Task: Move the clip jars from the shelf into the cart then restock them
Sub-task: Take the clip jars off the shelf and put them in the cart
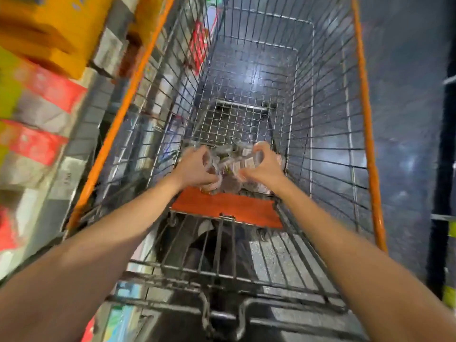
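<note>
Both bare forearms reach down into the wire cart (328, 134), over the orange seat flap (229, 208) at its near end. Left hand (195, 166) curls around one clear clip jar (209, 161); right hand (265, 164) grips another jar (256, 156). More jars (230, 186) huddle between them on the basket floor (blurred, count unclear). Far left, the shelf (44, 99) shows red and yellow packs.

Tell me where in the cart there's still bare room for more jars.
Free: the far wire floor beyond the jars. Crowded: the near end by the orange flap, where the left hand and right hand grip jars.
</note>
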The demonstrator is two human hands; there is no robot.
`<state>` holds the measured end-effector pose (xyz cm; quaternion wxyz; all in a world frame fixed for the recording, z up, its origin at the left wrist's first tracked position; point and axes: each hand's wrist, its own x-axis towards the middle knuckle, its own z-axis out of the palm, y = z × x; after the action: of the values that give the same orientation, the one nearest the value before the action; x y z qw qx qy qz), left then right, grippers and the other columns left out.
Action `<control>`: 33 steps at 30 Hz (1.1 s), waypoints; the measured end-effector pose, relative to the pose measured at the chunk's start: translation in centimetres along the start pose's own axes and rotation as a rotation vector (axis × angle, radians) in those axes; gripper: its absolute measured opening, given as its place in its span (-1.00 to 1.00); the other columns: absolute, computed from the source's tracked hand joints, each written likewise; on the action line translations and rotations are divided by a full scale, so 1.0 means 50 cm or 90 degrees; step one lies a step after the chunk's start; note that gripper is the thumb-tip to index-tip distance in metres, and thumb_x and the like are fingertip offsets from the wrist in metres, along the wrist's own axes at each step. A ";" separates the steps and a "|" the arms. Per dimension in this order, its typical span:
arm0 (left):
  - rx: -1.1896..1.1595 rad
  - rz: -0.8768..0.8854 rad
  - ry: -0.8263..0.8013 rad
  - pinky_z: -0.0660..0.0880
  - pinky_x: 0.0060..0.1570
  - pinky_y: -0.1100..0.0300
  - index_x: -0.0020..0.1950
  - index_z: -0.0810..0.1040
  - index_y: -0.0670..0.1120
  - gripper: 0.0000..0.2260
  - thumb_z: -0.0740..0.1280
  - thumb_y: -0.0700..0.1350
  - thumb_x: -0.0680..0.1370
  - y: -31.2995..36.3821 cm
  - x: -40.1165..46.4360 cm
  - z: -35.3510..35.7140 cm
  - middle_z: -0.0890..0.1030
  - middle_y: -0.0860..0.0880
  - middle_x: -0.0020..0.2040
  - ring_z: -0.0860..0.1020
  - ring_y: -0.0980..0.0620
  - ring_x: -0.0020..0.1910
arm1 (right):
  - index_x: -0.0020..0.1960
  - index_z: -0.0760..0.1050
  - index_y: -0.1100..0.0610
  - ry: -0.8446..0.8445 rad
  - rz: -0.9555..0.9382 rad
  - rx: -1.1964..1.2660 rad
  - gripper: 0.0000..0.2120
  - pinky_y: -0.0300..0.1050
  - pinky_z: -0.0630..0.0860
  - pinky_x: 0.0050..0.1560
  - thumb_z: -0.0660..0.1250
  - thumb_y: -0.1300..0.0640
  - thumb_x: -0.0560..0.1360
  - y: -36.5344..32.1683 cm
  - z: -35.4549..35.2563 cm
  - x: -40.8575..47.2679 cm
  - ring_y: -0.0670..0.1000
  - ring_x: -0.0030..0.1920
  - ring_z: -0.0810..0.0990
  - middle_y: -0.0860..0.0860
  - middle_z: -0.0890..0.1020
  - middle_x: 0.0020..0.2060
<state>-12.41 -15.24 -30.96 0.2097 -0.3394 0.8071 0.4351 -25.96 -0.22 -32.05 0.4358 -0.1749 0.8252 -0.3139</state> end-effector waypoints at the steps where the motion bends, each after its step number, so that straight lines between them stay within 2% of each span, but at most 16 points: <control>1: -0.005 -0.001 -0.002 0.44 -0.15 0.09 -0.04 0.37 -0.07 -0.64 0.50 -0.09 0.33 -0.006 0.009 0.011 0.41 -0.05 -0.13 0.39 -0.03 -0.15 | 0.17 0.29 0.03 -0.001 0.013 0.002 -0.45 -0.14 0.39 -0.04 0.52 0.17 0.31 0.017 0.008 0.011 0.02 0.04 0.42 0.08 0.38 0.10; 3: -0.010 -0.009 -0.003 0.39 -0.20 0.14 -0.07 0.33 -0.03 -0.64 0.50 -0.13 0.35 -0.016 0.023 0.024 0.38 0.00 -0.19 0.36 0.04 -0.23 | 0.26 0.31 0.11 -0.004 0.039 -0.009 -0.36 -0.07 0.40 0.04 0.55 0.14 0.29 0.043 0.019 0.027 0.06 0.08 0.42 0.08 0.39 0.13; 5: -0.007 -0.017 -0.003 0.38 -0.24 0.22 0.02 0.32 -0.02 -0.60 0.51 -0.16 0.37 -0.024 0.035 0.031 0.38 0.05 -0.19 0.37 0.11 -0.25 | 0.33 0.30 0.15 -0.002 0.062 0.005 -0.29 -0.04 0.41 0.08 0.56 0.13 0.28 0.074 0.026 0.047 0.10 0.12 0.44 0.11 0.41 0.17; 7: 0.005 -0.018 0.008 0.38 -0.26 0.17 0.09 0.34 -0.05 -0.57 0.51 -0.14 0.37 -0.035 0.048 0.038 0.40 0.02 -0.16 0.41 0.06 -0.20 | 0.32 0.30 0.15 0.002 0.091 0.022 -0.30 -0.05 0.43 0.06 0.56 0.13 0.29 0.103 0.029 0.058 0.08 0.12 0.42 0.10 0.40 0.16; 9: 0.026 -0.032 0.036 0.43 -0.17 0.06 0.15 0.38 -0.13 -0.53 0.52 -0.11 0.37 -0.041 0.064 0.044 0.44 -0.06 -0.08 0.44 -0.03 -0.11 | 0.26 0.31 0.14 0.002 0.110 0.028 -0.36 -0.08 0.40 0.02 0.55 0.11 0.30 0.125 0.032 0.069 0.06 0.08 0.40 0.08 0.37 0.11; 11: 0.019 -0.054 0.054 0.47 -0.07 -0.01 0.11 0.41 -0.17 -0.56 0.52 -0.10 0.36 -0.048 0.088 0.050 0.46 -0.10 -0.06 0.47 -0.08 -0.09 | 0.16 0.32 0.09 0.000 0.127 0.047 -0.42 -0.03 0.44 0.04 0.56 0.08 0.28 0.139 0.043 0.078 0.08 0.09 0.41 0.07 0.36 0.09; 13: 0.014 -0.064 0.046 0.48 0.00 -0.02 0.14 0.42 -0.17 -0.53 0.53 -0.05 0.35 -0.056 0.116 0.055 0.48 -0.09 0.00 0.48 -0.08 -0.03 | 0.05 0.31 -0.03 0.008 0.147 0.082 -0.41 0.11 0.51 0.07 0.59 -0.01 0.19 0.158 0.059 0.087 0.14 0.11 0.46 0.08 0.39 0.09; 15: 0.003 -0.073 0.038 0.48 0.11 -0.02 0.28 0.39 -0.12 -0.43 0.52 0.01 0.37 -0.070 0.130 0.056 0.46 -0.08 0.17 0.47 -0.06 0.10 | -0.02 0.29 -0.17 0.011 0.164 0.127 -0.38 0.22 0.54 0.05 0.55 -0.17 0.04 0.199 0.080 0.104 0.19 0.10 0.51 0.10 0.43 0.11; 16: -0.007 -0.079 0.041 0.46 0.16 -0.02 0.35 0.35 -0.09 -0.37 0.52 0.03 0.37 -0.078 0.137 0.057 0.43 -0.08 0.25 0.46 -0.06 0.17 | 0.00 0.30 -0.19 0.012 0.160 0.143 -0.36 0.23 0.54 0.06 0.53 -0.19 0.03 0.209 0.085 0.108 0.18 0.11 0.52 0.08 0.43 0.13; 18: -0.056 -0.080 0.056 0.42 0.25 -0.03 0.44 0.29 -0.04 -0.30 0.51 0.03 0.38 -0.096 0.148 0.058 0.35 -0.07 0.37 0.41 -0.07 0.29 | 0.23 0.29 -0.09 0.017 0.155 0.168 -0.25 0.20 0.47 0.21 0.57 -0.11 0.14 0.189 0.079 0.101 0.12 0.22 0.44 0.02 0.37 0.22; 20: -0.107 -0.067 0.070 0.40 0.29 -0.06 0.47 0.24 0.03 -0.26 0.51 0.01 0.37 -0.113 0.156 0.060 0.29 -0.07 0.43 0.37 -0.07 0.35 | 0.44 0.13 0.05 0.023 0.142 0.182 -0.12 -0.02 0.28 0.36 0.56 0.03 0.29 0.192 0.074 0.106 0.03 0.35 0.29 0.00 0.28 0.32; 22: -0.134 -0.039 0.081 0.37 0.32 -0.08 0.49 0.21 0.08 -0.22 0.52 0.04 0.36 -0.127 0.163 0.061 0.27 -0.05 0.46 0.33 -0.04 0.38 | 0.49 0.04 0.12 0.059 0.119 0.192 -0.08 -0.14 0.16 0.36 0.54 0.13 0.33 0.208 0.073 0.116 0.02 0.43 0.19 0.06 0.19 0.43; 24: -0.150 -0.022 0.105 0.33 0.35 -0.09 0.50 0.18 0.11 -0.19 0.52 0.06 0.35 -0.138 0.173 0.065 0.24 -0.04 0.47 0.29 -0.03 0.40 | 0.50 0.03 0.12 0.091 0.106 0.179 -0.04 -0.07 0.12 0.42 0.56 0.11 0.30 0.208 0.079 0.121 0.06 0.45 0.14 0.11 0.12 0.46; 26: -0.151 -0.050 0.110 0.27 0.39 -0.12 0.50 0.08 0.20 -0.14 0.52 0.07 0.35 -0.142 0.181 0.073 0.13 -0.07 0.50 0.21 -0.08 0.44 | 0.52 -0.02 0.06 0.103 0.114 0.184 0.06 0.07 0.11 0.47 0.58 0.02 0.24 0.205 0.088 0.124 0.11 0.47 0.10 0.13 0.01 0.48; 29: -0.150 -0.075 0.027 0.09 0.45 -0.17 0.44 -0.13 0.40 -0.06 0.49 0.16 0.32 -0.146 0.177 0.093 -0.18 -0.03 0.55 -0.04 -0.13 0.52 | 0.52 -0.11 -0.07 0.114 0.102 0.208 0.22 0.23 0.13 0.45 0.60 -0.14 0.10 0.206 0.095 0.131 0.11 0.50 0.03 0.09 -0.06 0.51; 33: 0.001 -0.018 -0.007 -0.09 0.47 -0.18 0.45 -0.16 0.35 -0.03 0.37 0.34 0.21 -0.155 0.151 0.123 -0.41 0.07 0.49 -0.30 -0.05 0.50 | 0.47 -0.23 -0.29 0.065 0.095 0.225 0.29 0.28 0.16 0.43 0.59 -0.23 0.03 0.227 0.106 0.125 0.09 0.50 0.08 0.06 -0.02 0.53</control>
<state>-11.62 -15.84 -43.35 0.2206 -0.3480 0.8015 0.4333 -25.24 2.76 -45.70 0.4391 -0.0178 0.7892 -0.4290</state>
